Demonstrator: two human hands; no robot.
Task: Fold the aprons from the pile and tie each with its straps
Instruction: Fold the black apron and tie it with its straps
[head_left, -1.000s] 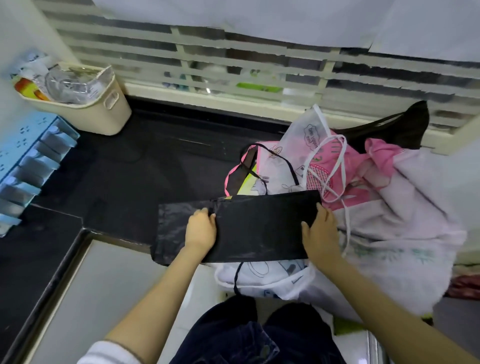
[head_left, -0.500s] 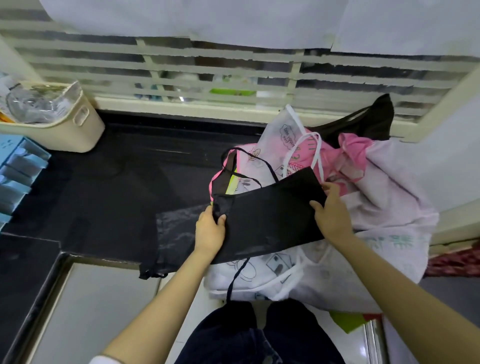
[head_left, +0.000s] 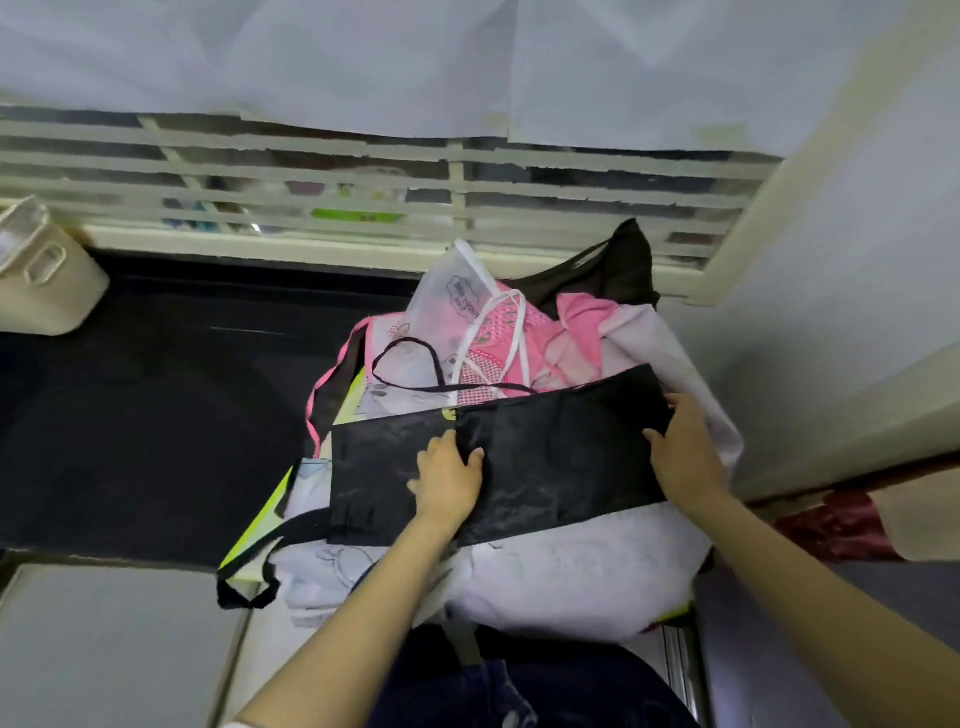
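— Where does our work sit?
— On the pile (head_left: 571, 582) of aprons, heaped at four o'clock from the middle of our view, close against the wall (head_left: 841, 249). The black apron (head_left: 561, 457) lies across its top as a long band, running from nine o'clock to three. We judge that we use the heap as a soft table because it is right in front of us.

— And our hands?
— Our right hand (head_left: 685, 457) has the band's three o'clock end. The thumb is on top and the fingers curl over the far corner, which keeps that end taut. Our left hand (head_left: 449, 478) lies on the crease near the middle, fingers bent down onto the cloth. We cannot tell whether it pinches a layer or only presses. It probably pins the fold so that the next one can be made.

— The straps?
— A thin black strap (head_left: 410, 364) loops loose at eleven o'clock of the band, on the pale aprons. Nothing is tied yet.

— And around us?
— A dark counter (head_left: 156, 415) spreads towards nine o'clock. A slatted window (head_left: 311, 176) runs along twelve o'clock, with white sheets (head_left: 363, 62) over its top. A cream basket (head_left: 47, 291) stands at ten o'clock, cut off by the edge of the view.
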